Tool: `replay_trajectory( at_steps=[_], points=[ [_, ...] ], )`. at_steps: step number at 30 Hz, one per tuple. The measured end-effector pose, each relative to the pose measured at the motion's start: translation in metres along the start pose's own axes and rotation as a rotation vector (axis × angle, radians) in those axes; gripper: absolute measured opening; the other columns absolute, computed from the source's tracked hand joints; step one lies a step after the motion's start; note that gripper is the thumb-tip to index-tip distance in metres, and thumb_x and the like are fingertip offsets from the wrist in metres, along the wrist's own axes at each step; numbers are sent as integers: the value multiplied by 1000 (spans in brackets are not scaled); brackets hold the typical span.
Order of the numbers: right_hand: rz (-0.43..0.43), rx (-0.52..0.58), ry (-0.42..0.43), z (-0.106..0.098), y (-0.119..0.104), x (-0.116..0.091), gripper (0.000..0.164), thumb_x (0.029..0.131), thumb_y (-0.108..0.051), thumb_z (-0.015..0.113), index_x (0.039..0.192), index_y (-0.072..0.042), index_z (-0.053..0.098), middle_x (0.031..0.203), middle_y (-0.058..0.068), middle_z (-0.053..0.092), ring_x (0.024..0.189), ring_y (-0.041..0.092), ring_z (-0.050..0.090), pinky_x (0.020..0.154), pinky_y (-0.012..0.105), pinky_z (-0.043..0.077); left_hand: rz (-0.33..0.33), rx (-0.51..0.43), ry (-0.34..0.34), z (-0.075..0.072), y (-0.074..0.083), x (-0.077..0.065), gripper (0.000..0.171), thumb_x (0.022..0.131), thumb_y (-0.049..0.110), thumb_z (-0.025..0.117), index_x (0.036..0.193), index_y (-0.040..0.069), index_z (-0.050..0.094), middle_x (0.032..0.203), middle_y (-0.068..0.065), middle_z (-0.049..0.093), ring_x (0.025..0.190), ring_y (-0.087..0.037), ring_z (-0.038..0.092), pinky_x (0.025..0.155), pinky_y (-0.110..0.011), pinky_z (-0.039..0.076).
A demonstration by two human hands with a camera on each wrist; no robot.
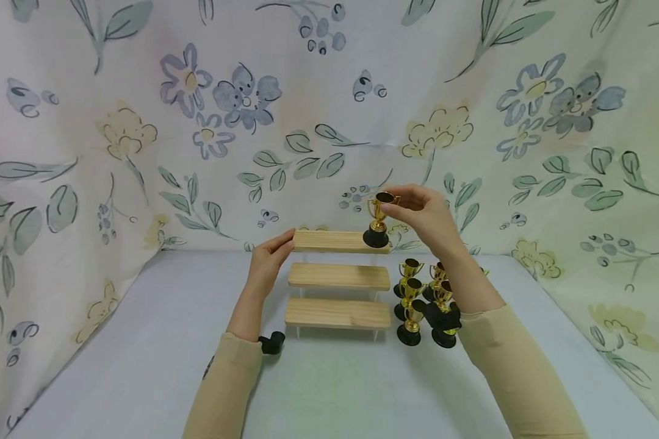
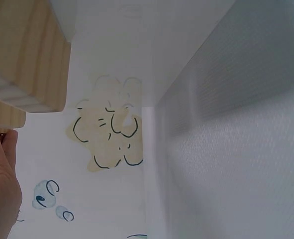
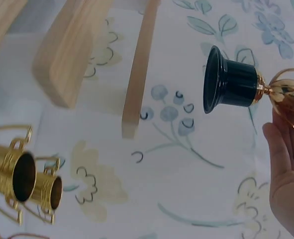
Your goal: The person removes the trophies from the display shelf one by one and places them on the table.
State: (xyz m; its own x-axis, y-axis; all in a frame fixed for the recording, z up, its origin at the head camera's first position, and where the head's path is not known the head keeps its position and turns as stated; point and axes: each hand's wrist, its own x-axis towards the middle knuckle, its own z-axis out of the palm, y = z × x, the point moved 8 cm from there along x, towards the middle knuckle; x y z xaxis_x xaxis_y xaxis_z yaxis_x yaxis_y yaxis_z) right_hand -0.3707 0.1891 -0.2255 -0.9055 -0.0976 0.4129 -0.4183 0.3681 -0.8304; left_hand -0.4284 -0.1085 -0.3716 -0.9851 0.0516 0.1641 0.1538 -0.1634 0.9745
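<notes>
My right hand (image 1: 425, 216) pinches a small gold trophy (image 1: 378, 219) by its cup, thumb in front. The trophy is upright, its black base just over the right end of the top wooden shelf (image 1: 329, 240); in the right wrist view the black base (image 3: 231, 79) is apart from the shelf's end (image 3: 132, 119). At that shelf's left end, my left hand (image 1: 267, 259) touches the wood with extended fingertips. The left wrist view shows only part of this hand (image 2: 2, 194), at the frame's left edge.
Below are a middle shelf (image 1: 337, 276) and a bottom shelf (image 1: 337, 313) on clear supports. Several more gold trophies (image 1: 412, 288) stand right of the stand, partly hidden by my right forearm. A flowered cloth (image 1: 329, 110) hangs behind the white tabletop (image 1: 159, 341).
</notes>
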Motion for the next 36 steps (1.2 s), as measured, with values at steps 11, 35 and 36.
replay_trajectory(
  at_steps=[11, 35, 36],
  points=[
    [60, -100, 38, -34, 17, -29, 43, 89, -38, 74, 126, -19, 67, 102, -23, 66, 92, 0, 66, 88, 21, 51, 4, -7, -6, 0, 2, 1, 42, 100, 9, 57, 141, 3, 53, 150, -10, 52, 139, -18, 50, 112, -18, 45],
    [109, -204, 89, -87, 61, -82, 38, 93, -29, 70, 129, -18, 65, 101, -29, 64, 92, -6, 62, 77, 10, 51, 5, -11, -6, 1, 1, 0, 42, 99, 8, 58, 141, 2, 53, 149, -11, 52, 140, -20, 49, 112, -18, 45],
    [114, -211, 92, -89, 63, -85, 39, 93, -30, 70, 129, -18, 65, 100, -29, 64, 91, -7, 62, 77, 10, 50, 5, -13, -7, 1, 1, 0, 42, 99, 8, 58, 141, 2, 53, 149, -11, 52, 140, -20, 49, 112, -18, 45]
  ],
)
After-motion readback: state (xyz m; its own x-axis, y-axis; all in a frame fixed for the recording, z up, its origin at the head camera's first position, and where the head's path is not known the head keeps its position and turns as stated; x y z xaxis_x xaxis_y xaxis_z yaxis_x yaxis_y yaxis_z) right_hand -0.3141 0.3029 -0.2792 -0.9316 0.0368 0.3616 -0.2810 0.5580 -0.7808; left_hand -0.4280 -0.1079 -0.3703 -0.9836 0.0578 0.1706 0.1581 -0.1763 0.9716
